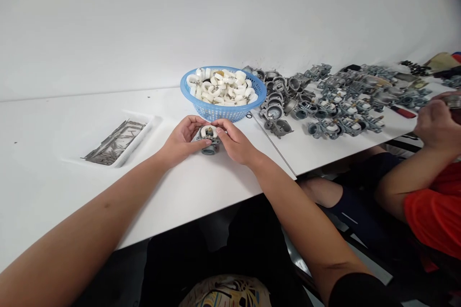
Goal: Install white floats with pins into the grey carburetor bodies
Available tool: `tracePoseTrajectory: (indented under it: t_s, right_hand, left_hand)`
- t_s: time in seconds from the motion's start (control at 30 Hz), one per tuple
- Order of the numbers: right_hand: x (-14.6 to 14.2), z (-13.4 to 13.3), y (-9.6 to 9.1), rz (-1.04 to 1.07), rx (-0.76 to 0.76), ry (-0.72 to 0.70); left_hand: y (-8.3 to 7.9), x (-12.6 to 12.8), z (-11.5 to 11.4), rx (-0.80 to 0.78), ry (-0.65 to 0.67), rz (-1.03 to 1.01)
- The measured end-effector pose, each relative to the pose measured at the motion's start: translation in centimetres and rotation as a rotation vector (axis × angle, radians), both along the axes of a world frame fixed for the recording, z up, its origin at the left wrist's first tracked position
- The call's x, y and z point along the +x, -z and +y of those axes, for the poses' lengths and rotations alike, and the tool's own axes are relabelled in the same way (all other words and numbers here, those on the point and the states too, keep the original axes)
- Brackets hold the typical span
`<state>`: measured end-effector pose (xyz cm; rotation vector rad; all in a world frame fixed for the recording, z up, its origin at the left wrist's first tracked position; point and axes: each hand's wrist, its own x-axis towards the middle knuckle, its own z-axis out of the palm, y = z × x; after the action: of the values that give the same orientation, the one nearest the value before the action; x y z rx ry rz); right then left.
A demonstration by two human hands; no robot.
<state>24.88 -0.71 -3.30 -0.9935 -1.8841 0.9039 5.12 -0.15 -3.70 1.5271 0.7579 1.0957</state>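
Between my two hands is a grey metal carburetor body [209, 150], resting on or just above the white table. A white ring-shaped float [208, 131] sits on top of it, with a brass-coloured part in its middle. My left hand [185, 138] grips the body from the left, its thumb laid across the front. From the right, my right hand [233, 139] has its thumb and forefinger closed on the float and the edge of the body. Just behind my hands stands a blue plastic basket [225, 114] heaped with white floats [223, 87].
A white tray [135, 146] of thin metal pins lies to the left. Many carburetor bodies [334, 105] and metal bowls [275, 98] cover the table at right. A red-handled tool [402, 112] lies near a co-worker's hand [437, 122]. A seam [275, 148] divides the tables.
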Motion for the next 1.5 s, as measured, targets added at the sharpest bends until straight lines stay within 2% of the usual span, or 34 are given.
tracePoseTrajectory:
  t_s: [0.13, 0.33, 0.5, 0.6, 0.87, 1.0, 1.3, 1.5]
  right_hand:
    - [-0.1, -0.1, -0.3, 0.021, 0.023, -0.032]
    - [0.0, -0.2, -0.3, 0.019, 0.017, -0.055]
    - [0.2, 0.0, -0.4, 0.001, 0.002, -0.035]
    - [0.3, 0.0, -0.5, -0.016, 0.005, -0.059]
    - [0.3, 0.0, -0.5, 0.101, -0.109, -0.054]
    - [0.2, -0.1, -0.7, 0.068, -0.109, -0.062]
    - [0.4, 0.1, -0.4, 0.149, -0.178, -0.045]
    - [0.3, 0.2, -0.3, 0.132, -0.176, -0.041]
  left_hand:
    - [0.2, -0.1, -0.2, 0.119, -0.058, 0.074]
    - [-0.2, -0.3, -1.1, 0.334, -0.185, 0.322]
    - [-0.2, -0.4, -0.9, 0.495, -0.273, 0.298]
    - [-0.1, -0.5, -0.8, 0.557, -0.267, 0.315]
    - [-0.5, -0.6, -1.0, 0.555, -0.199, 0.372]
    - [-0.6, -0.6, -1.1, 0.54, -0.158, 0.399]
    - [0.0, -1.0, -0.7, 0.484, -0.043, 0.349]
    - [-0.1, -0.9, -0.7, 0.473, -0.057, 0.364]
